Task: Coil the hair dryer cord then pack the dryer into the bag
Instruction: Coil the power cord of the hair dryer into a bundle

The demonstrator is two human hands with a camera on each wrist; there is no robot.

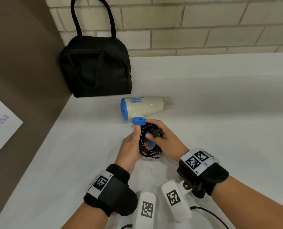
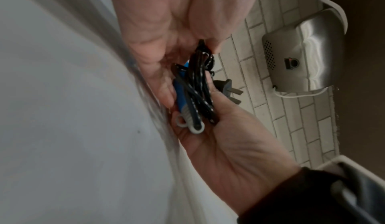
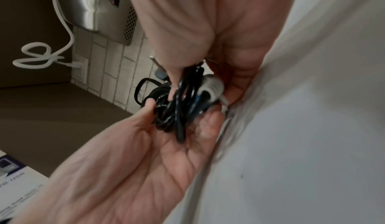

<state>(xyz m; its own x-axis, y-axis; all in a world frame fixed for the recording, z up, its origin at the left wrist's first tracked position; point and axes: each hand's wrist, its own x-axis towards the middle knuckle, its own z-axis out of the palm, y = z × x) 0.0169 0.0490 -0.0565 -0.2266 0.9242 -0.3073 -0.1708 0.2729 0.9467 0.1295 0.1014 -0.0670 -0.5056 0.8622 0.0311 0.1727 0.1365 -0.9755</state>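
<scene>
A cream and blue hair dryer (image 1: 145, 107) lies on its side on the white counter (image 1: 71, 162), nozzle pointing right. Its black cord (image 1: 150, 148) is wound in a coil around the blue handle (image 2: 180, 96). My left hand (image 1: 132, 142) grips the coil and handle from the left, thumb on top. From the right, my right hand (image 1: 164, 138) holds the coil and pins the plug (image 1: 156, 131) against it with the thumb. The plug's prongs (image 2: 236, 94) stick out past that thumb. A black bag (image 1: 96, 70) stands behind at the back left, top opening not visible.
A brown partition (image 1: 21, 71) runs along the counter's left side with a printed paper sign (image 1: 0, 126) on it. A tiled wall (image 1: 203, 22) closes the back. A metal hand dryer (image 2: 302, 54) with a white cable hangs on that wall.
</scene>
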